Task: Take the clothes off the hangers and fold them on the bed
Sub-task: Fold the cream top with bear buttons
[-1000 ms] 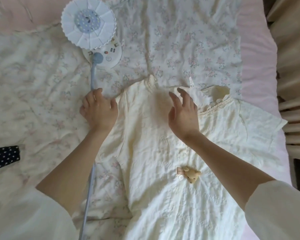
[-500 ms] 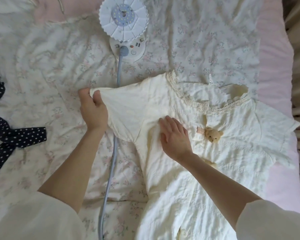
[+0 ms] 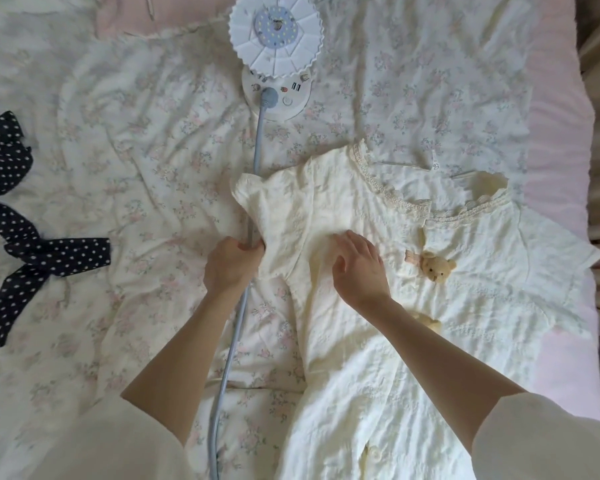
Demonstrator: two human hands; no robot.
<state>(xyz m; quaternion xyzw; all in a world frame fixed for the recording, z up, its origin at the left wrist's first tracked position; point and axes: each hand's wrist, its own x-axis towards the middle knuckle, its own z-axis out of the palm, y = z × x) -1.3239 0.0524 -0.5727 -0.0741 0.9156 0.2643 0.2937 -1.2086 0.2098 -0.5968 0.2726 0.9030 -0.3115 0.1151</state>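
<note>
Left hand [image 3: 234, 268] drawn inward gripping sleeve [image 3: 257, 209], right hand [image 3: 359, 268] flat

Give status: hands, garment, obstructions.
Left hand grips cream garment's sleeve. Right hand flat on its chest. Lamp's blue-grey stem runs under the sleeve, in the way.

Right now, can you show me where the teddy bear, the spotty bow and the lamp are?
teddy bear [image 3: 436, 269], head view, on its face.
spotty bow [image 3: 32, 252], head view, on its knot.
lamp [image 3: 276, 34], head view, on its pleated round shade.
</note>
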